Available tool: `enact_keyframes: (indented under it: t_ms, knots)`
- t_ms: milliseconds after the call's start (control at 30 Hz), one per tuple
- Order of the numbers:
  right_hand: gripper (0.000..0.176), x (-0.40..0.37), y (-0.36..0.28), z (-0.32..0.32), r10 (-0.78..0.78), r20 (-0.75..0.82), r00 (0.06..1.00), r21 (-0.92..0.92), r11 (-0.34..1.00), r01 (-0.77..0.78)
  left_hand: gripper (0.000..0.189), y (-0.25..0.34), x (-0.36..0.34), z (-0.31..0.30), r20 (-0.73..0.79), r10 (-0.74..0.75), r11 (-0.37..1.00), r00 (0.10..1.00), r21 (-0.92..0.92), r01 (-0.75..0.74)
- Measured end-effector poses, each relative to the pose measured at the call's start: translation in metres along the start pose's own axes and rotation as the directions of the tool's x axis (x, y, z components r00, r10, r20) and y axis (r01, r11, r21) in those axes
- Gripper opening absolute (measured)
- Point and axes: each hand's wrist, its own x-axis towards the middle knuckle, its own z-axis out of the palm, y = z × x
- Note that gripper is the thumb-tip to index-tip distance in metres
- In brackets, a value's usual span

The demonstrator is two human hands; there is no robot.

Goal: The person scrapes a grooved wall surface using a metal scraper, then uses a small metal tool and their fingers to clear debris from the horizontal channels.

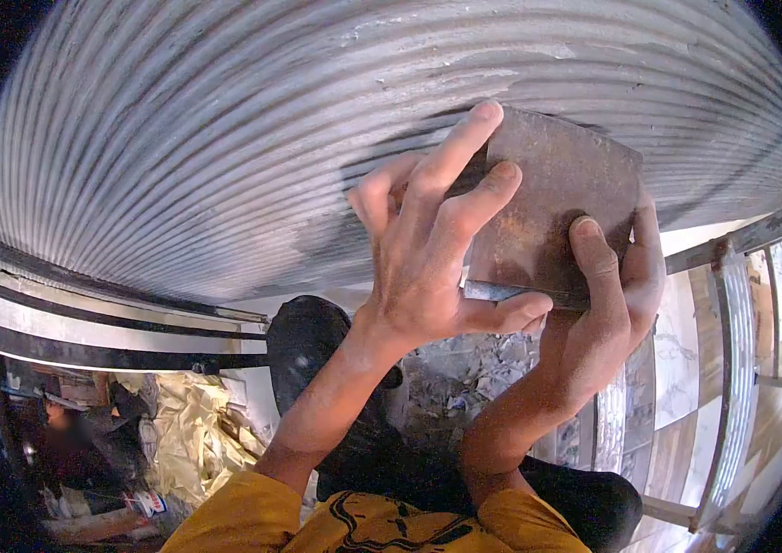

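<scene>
A flat, rusty brown metal plate [552,198] is held up close in front of the ridged grey surface. My right hand [617,286] grips its lower right side, thumb pressed on the near face and fingers wrapped behind the right edge. At the left side of the plate is my left hand [419,244], fingers bent and spread. One of its fingertips rests on the near face, another is at the upper left corner, and the thumb lies along the bottom edge. A short pale metallic strip [490,291] shows between that thumb and the plate.
A large corrugated grey surface [225,157] curves across the top. Crumpled golden wrapping [202,424] lies at lower left, near a blurred person [87,438]. Debris [478,373] covers the ground below my hands. Metal bars [727,369] run along the right, over wood-look and marbled panels.
</scene>
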Motion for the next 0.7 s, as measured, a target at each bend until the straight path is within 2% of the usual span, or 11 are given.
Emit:
enact_keyframes:
  t_ms: [167, 233, 333, 367, 400, 533, 633, 700]
  knots:
    - [0.060, 0.002, 0.000, -0.003, -0.009, 0.020, 1.000, -0.009, 1.000, 0.009, 0.082, 0.004, 0.001, -0.002, 0.030, -0.014, 1.000, 0.999, 0.016, 0.013]
    - [0.060, 0.002, 0.000, -0.002, 0.000, 0.028, 1.000, -0.014, 1.000, 0.001, 0.080, 0.007, 0.003, -0.004, 0.062, -0.072, 0.997, 0.995, 0.012, 0.072]
    - [0.059, 0.002, 0.003, -0.002, -0.059, 0.015, 0.998, -0.024, 0.998, 0.060, 0.079, 0.014, 0.011, -0.010, 0.109, -0.124, 0.991, 0.986, 0.067, 0.118]
    - [0.058, 0.003, 0.004, -0.003, -0.138, 0.040, 0.990, -0.091, 0.986, 0.141, 0.079, 0.015, 0.011, -0.009, 0.109, -0.125, 0.991, 0.986, 0.066, 0.118]
    - [0.057, 0.004, 0.006, -0.004, -0.215, 0.070, 0.974, -0.155, 0.962, 0.223, 0.078, 0.014, 0.011, -0.008, 0.093, -0.114, 0.992, 0.989, 0.071, 0.108]
    - [0.055, 0.003, 0.013, -0.002, -0.258, 0.050, 0.965, -0.095, 0.960, 0.262, 0.077, 0.006, 0.006, -0.003, 0.028, -0.046, 0.997, 0.999, 0.071, 0.044]
    - [0.056, 0.004, 0.016, -0.004, -0.277, 0.099, 0.956, -0.063, 0.957, 0.284, 0.076, 0.006, 0.003, -0.004, 0.017, -0.045, 0.996, 0.999, 0.076, 0.044]
    - [0.049, 0.004, 0.018, -0.005, -0.332, 0.093, 0.939, -0.073, 0.938, 0.339, 0.075, 0.006, 0.002, -0.002, -0.005, -0.040, 0.998, 0.999, 0.049, 0.040]
